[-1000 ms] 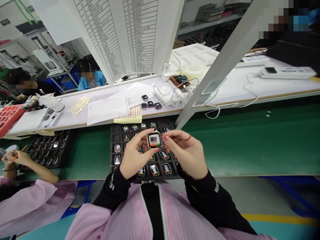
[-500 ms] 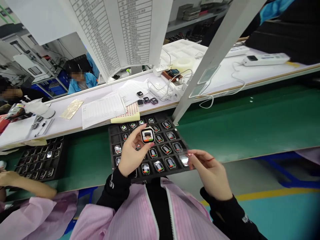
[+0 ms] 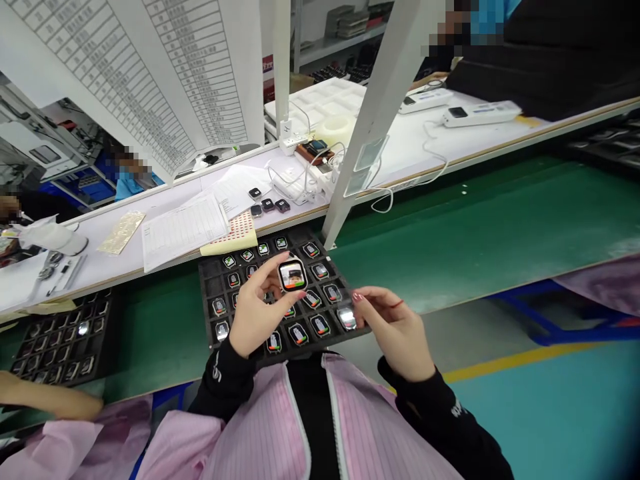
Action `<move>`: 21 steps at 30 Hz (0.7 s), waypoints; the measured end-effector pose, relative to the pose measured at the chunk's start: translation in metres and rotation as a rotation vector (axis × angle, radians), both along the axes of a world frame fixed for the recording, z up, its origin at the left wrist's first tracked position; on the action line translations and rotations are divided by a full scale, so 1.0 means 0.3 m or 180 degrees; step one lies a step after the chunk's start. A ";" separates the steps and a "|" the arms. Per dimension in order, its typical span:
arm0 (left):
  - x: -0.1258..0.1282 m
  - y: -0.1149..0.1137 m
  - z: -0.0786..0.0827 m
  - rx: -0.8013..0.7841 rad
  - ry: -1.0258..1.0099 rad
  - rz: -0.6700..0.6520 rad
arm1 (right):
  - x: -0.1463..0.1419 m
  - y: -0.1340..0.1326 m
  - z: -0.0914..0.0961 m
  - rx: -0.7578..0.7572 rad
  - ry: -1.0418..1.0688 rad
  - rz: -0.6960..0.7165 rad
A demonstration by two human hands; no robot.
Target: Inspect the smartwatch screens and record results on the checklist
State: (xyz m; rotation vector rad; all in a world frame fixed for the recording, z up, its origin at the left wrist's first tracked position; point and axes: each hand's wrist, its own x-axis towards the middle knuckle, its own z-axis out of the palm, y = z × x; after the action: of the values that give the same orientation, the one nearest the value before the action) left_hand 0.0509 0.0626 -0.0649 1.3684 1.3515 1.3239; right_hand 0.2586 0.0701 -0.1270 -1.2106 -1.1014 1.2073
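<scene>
My left hand (image 3: 257, 313) pinches a small square smartwatch body (image 3: 292, 275) with a lit screen, held above a black compartment tray (image 3: 209, 288). The tray holds several more watch bodies (image 3: 320, 325) with lit screens. My right hand (image 3: 395, 330) hovers at the tray's near right corner, fingers curled together beside a watch body (image 3: 347, 318) lying in the corner compartment; whether they grip it is not visible.
The tray lies on a green conveyor belt (image 3: 475, 233). A white bench (image 3: 160, 233) behind carries papers, a dotted sheet (image 3: 235, 233), loose watches (image 3: 267, 205) and cables. A slanted white post (image 3: 360, 133) rises beside the tray. A co-worker's arm (image 3: 50, 400) and a second tray (image 3: 55, 343) are at left.
My right hand let go of the watch it shared with the left, dropped to the tray's right corner, then drew slightly inward. My left hand keeps the watch raised.
</scene>
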 end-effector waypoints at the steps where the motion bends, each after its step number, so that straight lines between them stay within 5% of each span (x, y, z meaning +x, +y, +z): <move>1: 0.009 0.002 0.007 0.0018 0.0028 0.0016 | 0.009 0.016 0.001 -0.0017 0.0019 0.0043; 10: 0.050 0.022 0.033 -0.0005 0.0183 0.0260 | 0.035 0.128 -0.028 -0.0287 0.0095 0.0469; 21: 0.030 0.012 0.019 -0.0046 0.0091 0.0789 | -0.063 0.218 -0.014 -0.0491 0.0152 0.1060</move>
State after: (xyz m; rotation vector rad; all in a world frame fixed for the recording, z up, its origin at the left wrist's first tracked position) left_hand 0.0600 0.0664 -0.0592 1.2441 1.5870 1.4563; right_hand 0.2398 0.1356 -0.1314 -1.1346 -1.2246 1.5915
